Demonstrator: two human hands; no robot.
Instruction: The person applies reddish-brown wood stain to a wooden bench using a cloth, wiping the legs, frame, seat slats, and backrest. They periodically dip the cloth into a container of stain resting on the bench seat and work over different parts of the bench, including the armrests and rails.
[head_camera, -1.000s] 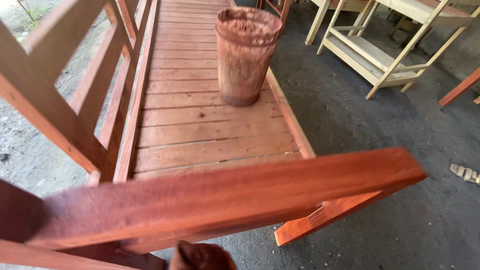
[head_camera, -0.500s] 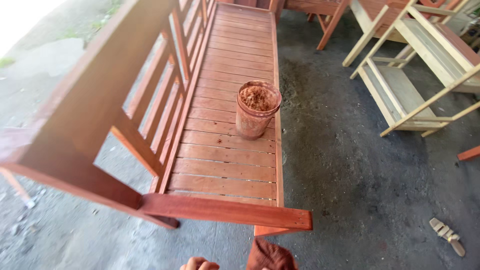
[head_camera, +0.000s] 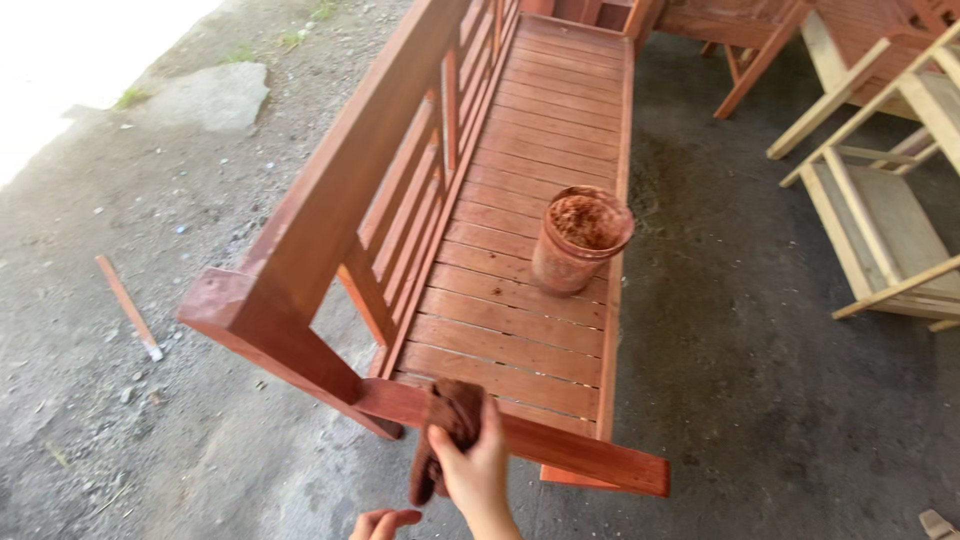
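Right hand grips a stained brown cloth against the red-stained wooden bench armrest; left hand partly visible, grip undeterminable. Stained round plastic tub stands on the surface.

Counts — one red-stained bench; one stained bucket on its seat; one dark rag; two hands: right hand, left hand. Floor — one loose stick, one flat stone. Unstained pale wooden frames at right: at least two.

bench: red-stained wood, satin | rag: stained cloth | floor: rough concrete
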